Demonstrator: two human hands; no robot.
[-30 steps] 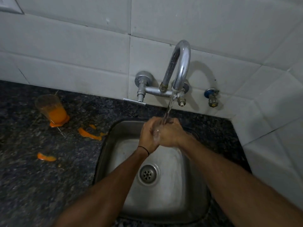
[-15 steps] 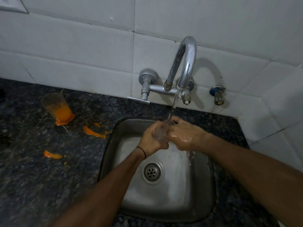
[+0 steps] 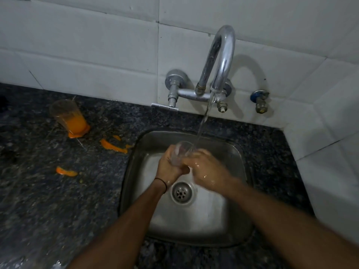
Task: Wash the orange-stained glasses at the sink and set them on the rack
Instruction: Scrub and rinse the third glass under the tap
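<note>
Two hands met over the sink (image 3: 240, 206), both closed round one clear glass (image 3: 180, 152). The left hand (image 3: 170, 166) gripped it from the left, fingers curled about its lower body. The right hand (image 3: 206, 169), wet and shining, wrapped it from the right, fingers bent against its side. The glass sat between the two palms, mouth up and tipped a little toward the wall — its rim rose just above the knuckles, and its base was hidden inside the grip. Water (image 3: 202, 125) fell from the curved tap (image 3: 223, 55) and struck near the right edge of the rim. Below the hands lay the drain (image 3: 181, 192). A second glass (image 3: 67, 115) stood well apart on the dark counter (image 3: 48, 220) to the left — orange liquid in its bottom, an orange puddle at its foot. Orange smears (image 3: 112, 146) lay on the counter between it and the sink.
</note>
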